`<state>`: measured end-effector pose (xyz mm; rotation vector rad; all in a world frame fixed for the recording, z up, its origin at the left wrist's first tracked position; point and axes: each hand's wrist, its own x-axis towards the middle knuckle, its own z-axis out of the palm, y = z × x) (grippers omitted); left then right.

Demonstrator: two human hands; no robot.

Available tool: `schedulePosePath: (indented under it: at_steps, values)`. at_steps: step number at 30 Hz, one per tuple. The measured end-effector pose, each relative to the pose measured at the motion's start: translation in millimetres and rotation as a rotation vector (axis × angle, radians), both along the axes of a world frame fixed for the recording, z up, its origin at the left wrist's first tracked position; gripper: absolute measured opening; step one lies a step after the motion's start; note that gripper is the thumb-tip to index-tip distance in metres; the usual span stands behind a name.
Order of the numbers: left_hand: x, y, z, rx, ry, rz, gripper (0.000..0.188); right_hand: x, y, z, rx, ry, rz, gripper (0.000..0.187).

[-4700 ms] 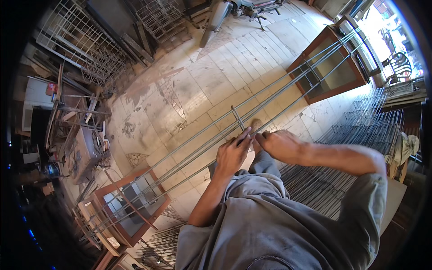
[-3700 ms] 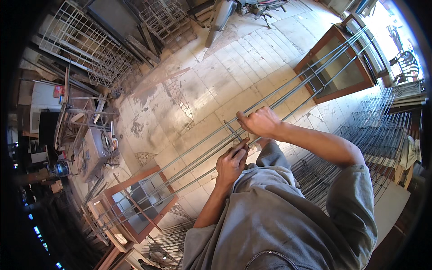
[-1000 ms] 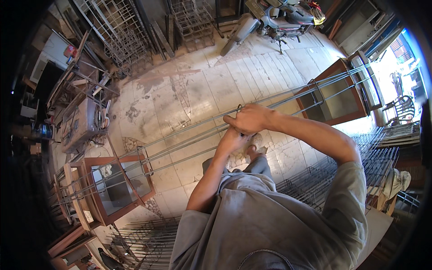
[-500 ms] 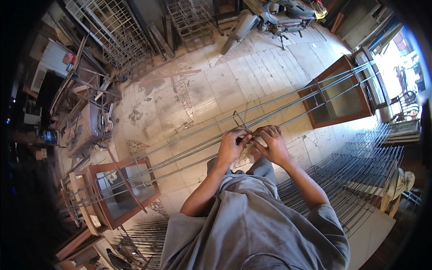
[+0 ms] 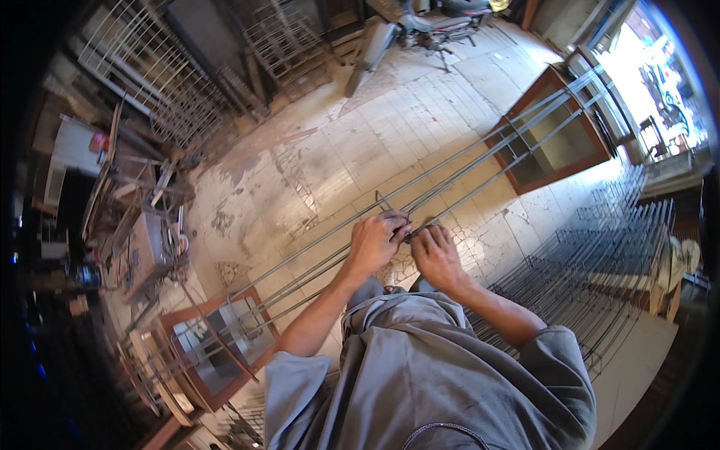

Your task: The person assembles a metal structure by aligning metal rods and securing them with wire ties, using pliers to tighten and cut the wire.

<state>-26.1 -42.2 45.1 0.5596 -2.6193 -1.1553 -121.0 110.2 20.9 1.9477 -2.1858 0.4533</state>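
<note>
- Currently I see the left hand (image 5: 379, 238) with its fingers drawn closed around the lower end of a thin, dark, bent metal loop (image 5: 384, 199), whose top corner sticks up just ahead of the knuckles.
- Just right of it, fingertips nearly meeting, I have the right hand (image 5: 437, 253), back upward and fingers curled over the rod nearest the body; I can't tell what, if anything, they pinch.
- Beneath and ahead of both hands run long, straight, grey metal rods (image 5: 457, 176), slanting from far left and near the body to far right and ahead.
- Well to the left of the left hand, the rods cross over a reddish-brown, wooden-framed glass cabinet (image 5: 238, 382).
- Well ahead and to the right of the right hand, they pass over a second brown, wooden-framed, glass-panelled cabinet (image 5: 562, 178).
- Right of the right hand, well apart, I make out a broad stack of grey wire-rod cages (image 5: 585, 262).
- Far ahead of both hands, a dark motorcycle (image 5: 420, 30) stands on pale, worn floor tiles (image 5: 330, 176).
</note>
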Motion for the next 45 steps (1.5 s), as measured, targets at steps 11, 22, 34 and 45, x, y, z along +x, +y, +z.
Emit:
schedulePosePath:
  at_steps: [11, 22, 34, 45]
  values:
    - [-61, -55, 10, -0.052, -0.114, -0.708, 0.016, 22, -15, 14, -0.123, 0.128, -0.209, 0.027]
    - [22, 26, -3, -0.06, 0.026, -0.139, 0.037, -2, 90, 51, -0.202, -0.458, -0.442, 0.023]
    - [4, 86, -50, -0.428, 0.178, 0.4, 0.016, -233, 185, -42, -0.468, -0.737, -0.967, 0.012]
    - [-37, 143, -11, -0.388, -0.302, 0.92, 0.039, -692, 387, -110, 0.004, -0.225, -1.229, 0.031]
